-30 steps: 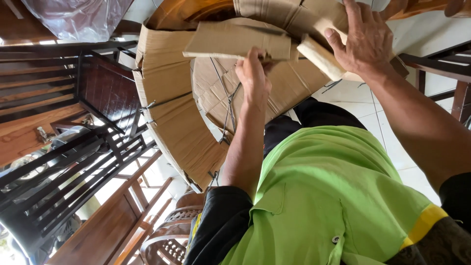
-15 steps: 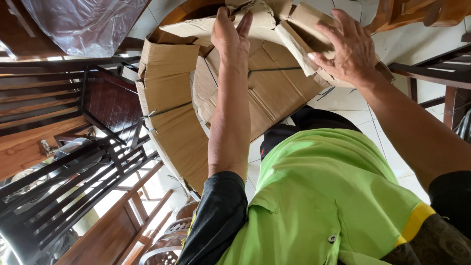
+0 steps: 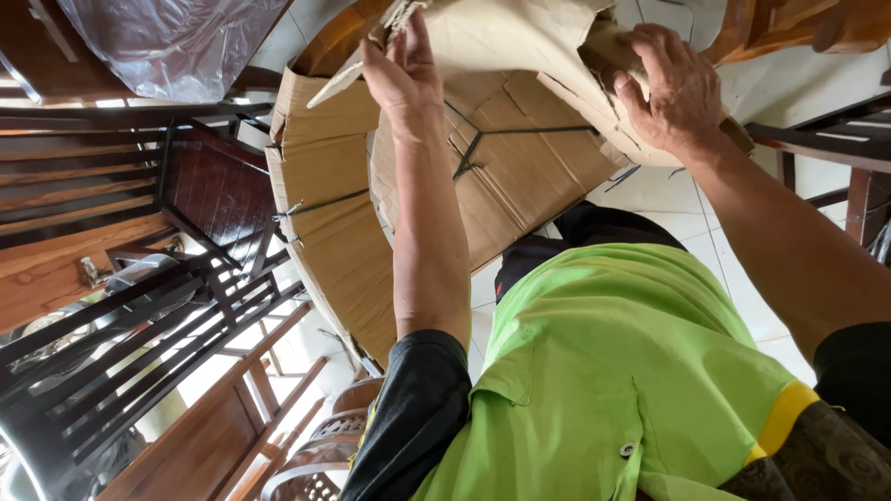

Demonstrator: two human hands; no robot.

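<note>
Item: cardboard wrapping [image 3: 520,176], brown, strapped round a curved wooden piece, 12 o'clock in view
Left hand [image 3: 401,74]: fingers extended, pressed flat on a loose flap [image 3: 483,37], gripping nothing
Right hand [image 3: 673,88]: fingers curled, clamped on the torn cardboard edge at 1 o'clock
Strap [image 3: 473,153]: dark, crossing the panels, intact
Surroundings: dark wooden chairs [image 3: 139,306] at 9 o'clock; tiled floor [image 3: 677,209]
Handling note: likely best to brace with the flat hand, peel along the tear, clear of staples
</note>
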